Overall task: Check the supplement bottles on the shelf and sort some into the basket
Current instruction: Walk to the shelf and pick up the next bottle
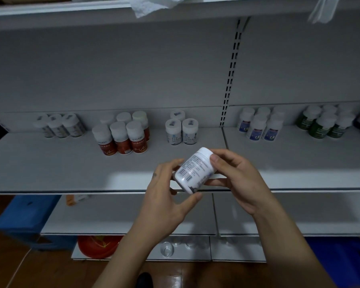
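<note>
A white bottle [192, 170] is held tilted above the near edge of the shelf [50, 163], with the cap toward the far right and the barcode facing up. The left hand [164, 196] is curled round the base end, thumb below. The right hand [239, 179] is pinched on the cap end, thumb on top. Farther back on the shelf, red-labelled bottles [121, 138] are grouped left of three white-labelled bottles [182, 129]. Blue-labelled bottles [258, 126] stand further right.
</note>
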Tool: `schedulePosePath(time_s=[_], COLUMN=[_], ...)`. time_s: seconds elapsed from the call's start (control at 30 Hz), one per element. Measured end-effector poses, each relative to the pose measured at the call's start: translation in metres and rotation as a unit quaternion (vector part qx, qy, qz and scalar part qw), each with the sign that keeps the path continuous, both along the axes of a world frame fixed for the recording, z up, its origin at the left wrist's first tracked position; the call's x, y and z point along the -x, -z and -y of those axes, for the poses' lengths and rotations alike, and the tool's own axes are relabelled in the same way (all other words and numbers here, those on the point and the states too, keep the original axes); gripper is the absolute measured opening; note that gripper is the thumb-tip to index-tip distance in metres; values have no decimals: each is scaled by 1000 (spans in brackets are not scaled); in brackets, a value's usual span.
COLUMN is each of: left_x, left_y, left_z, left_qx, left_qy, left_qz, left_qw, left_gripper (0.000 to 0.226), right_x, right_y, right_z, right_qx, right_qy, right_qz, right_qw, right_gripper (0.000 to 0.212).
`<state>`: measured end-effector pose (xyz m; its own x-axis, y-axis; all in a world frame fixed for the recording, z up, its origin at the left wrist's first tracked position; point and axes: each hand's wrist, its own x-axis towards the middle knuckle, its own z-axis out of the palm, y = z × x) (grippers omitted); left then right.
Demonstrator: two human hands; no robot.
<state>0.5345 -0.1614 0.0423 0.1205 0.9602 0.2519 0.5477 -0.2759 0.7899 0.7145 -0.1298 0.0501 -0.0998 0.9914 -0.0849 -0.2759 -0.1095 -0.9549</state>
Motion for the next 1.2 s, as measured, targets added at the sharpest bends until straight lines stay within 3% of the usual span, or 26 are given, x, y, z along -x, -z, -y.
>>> schedulePosePath(time_s=[0.23,0.4,0.57,0.8,0.93,1.07,1.2], left_x=[-3,-5,-4,-4,-4,-6,-4], left_y=[-9,-7,3,8,3,-5,-4], left_z=[0,-3,-8,-15,-11,-5,-4], left_qx=[70,79,33,-8,27,49,71], left_qy=[17,18,41,30,25,17,17], left_qz=[62,76,10,-29,13,34,24], left_qw=[995,994,999,999,999,998,997], left_gripper=[19,28,74,64,38,49,46], right_x=[-4,-7,-5,-5,-8,-7,-3], right_y=[-1,-1,0,0,0,-2,-3], right_z=[-4,-7,-9,-7,-6,-5,-5], right_qx=[-14,-11,18,29,5,-14,-11], right_qy=[-31,-20,7,12,2,-15,-11], right_qz=[9,12,18,24,13,0,-2], right_qw=[999,1000,1000,999,1000,1000,1000], right_gripper=[38,38,42,39,43,45,44])
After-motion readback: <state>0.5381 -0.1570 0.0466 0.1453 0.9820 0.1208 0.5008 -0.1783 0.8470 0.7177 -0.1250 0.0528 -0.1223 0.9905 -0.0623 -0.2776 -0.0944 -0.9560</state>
